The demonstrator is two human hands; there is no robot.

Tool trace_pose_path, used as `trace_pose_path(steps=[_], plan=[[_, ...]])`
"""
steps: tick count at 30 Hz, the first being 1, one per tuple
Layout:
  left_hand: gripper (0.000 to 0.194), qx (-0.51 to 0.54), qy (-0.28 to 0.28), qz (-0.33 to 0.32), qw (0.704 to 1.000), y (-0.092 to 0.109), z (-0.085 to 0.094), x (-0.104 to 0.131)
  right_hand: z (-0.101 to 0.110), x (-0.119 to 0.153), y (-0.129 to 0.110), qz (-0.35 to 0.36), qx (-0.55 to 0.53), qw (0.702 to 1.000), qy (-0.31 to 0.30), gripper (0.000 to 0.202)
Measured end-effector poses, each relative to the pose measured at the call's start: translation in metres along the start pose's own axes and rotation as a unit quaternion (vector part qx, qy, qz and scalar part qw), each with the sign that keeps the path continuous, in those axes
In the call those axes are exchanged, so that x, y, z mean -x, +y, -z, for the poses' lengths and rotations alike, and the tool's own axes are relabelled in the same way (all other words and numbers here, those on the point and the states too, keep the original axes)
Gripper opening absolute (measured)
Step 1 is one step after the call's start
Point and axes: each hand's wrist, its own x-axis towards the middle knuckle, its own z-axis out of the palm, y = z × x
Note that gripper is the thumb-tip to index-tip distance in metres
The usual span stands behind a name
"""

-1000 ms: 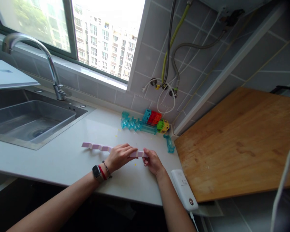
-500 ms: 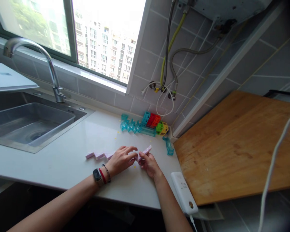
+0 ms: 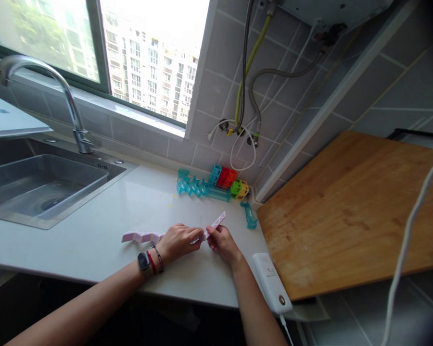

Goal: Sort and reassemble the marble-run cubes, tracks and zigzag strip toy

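A pale purple zigzag strip (image 3: 144, 237) stretches over the white counter and passes under my left hand (image 3: 181, 240). The fingers of my left hand are closed on the strip near its right part. My right hand (image 3: 222, 242) pinches the same strip just beside them, and its straight end points up and to the right, out of my right hand. My palms hide the middle of the strip. A watch, a red band and a dark bracelet are on my left wrist.
Clear teal track pieces (image 3: 193, 186) and red, green and yellow blocks (image 3: 226, 178) lie by the wall. A teal piece (image 3: 249, 215) sits near a wooden board (image 3: 350, 216). A white power bank (image 3: 272, 283) lies right, a sink (image 3: 57, 192) left.
My left fingers have closed on the strip beside my right hand. The strip's left part has shifted slightly left and turned, and its right end points more steeply up. The camera view has shifted a little.
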Motion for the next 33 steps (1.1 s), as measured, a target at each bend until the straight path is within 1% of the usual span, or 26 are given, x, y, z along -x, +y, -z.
trace_pose_path(steps=[3, 6, 9, 12, 14, 15, 17, 20, 22, 24, 26, 28, 30, 33], plan=[[0.012, 0.004, -0.028, 0.018, 0.999, -0.004, 0.002, 0.0, -0.001, -0.001, 0.002, 0.055, 0.044, 0.998, -0.005, 0.043], [0.012, 0.007, -0.042, 0.034, 0.998, -0.01, 0.005, -0.001, 0.001, 0.0, 0.002, 0.094, 0.1, 0.99, -0.035, 0.042], [0.014, -0.005, -0.048, 0.059, 0.997, -0.015, 0.007, -0.001, 0.003, 0.004, -0.003, 0.145, 0.165, 0.974, -0.05, 0.037], [0.017, -0.004, -0.065, 0.074, 0.995, -0.019, 0.009, -0.001, 0.003, 0.007, -0.008, 0.21, 0.223, 0.951, -0.038, 0.03], [0.018, 0.007, -0.077, 0.079, 0.994, -0.021, 0.009, -0.001, 0.002, 0.007, -0.01, 0.244, 0.237, 0.94, -0.04, 0.027], [0.018, 0.012, -0.074, 0.08, 0.994, -0.022, 0.009, -0.002, 0.002, 0.007, -0.011, 0.251, 0.231, 0.939, -0.041, 0.027], [0.021, 0.019, -0.047, 0.085, 0.995, -0.023, 0.01, -0.002, 0.0, 0.006, -0.01, 0.24, 0.202, 0.949, -0.028, 0.028], [0.03, 0.012, -0.001, 0.093, 0.996, -0.024, 0.01, -0.004, -0.001, 0.004, -0.006, 0.206, 0.159, 0.965, 0.025, 0.029], [0.031, 0.015, -0.008, 0.091, 0.996, -0.024, 0.01, -0.004, -0.002, 0.003, -0.004, 0.196, 0.145, 0.969, 0.047, 0.029], [0.029, 0.026, -0.026, 0.083, 0.996, -0.024, 0.011, -0.003, -0.002, 0.002, -0.002, 0.189, 0.128, 0.972, 0.051, 0.03], [0.029, 0.036, -0.03, 0.074, 0.996, -0.022, 0.012, -0.003, -0.002, 0.0, 0.0, 0.18, 0.109, 0.976, 0.055, 0.032], [0.029, 0.045, -0.02, 0.052, 0.997, -0.019, 0.013, -0.003, -0.003, -0.002, 0.002, 0.175, 0.084, 0.978, 0.077, 0.035], [0.027, 0.056, -0.004, 0.018, 0.998, -0.016, 0.014, -0.004, -0.004, -0.004, 0.004, 0.17, 0.041, 0.978, 0.112, 0.039], [0.026, 0.059, 0.034, -0.026, 0.997, -0.011, 0.015, -0.005, -0.006, -0.006, 0.003, 0.131, -0.053, 0.98, 0.142, 0.043]])
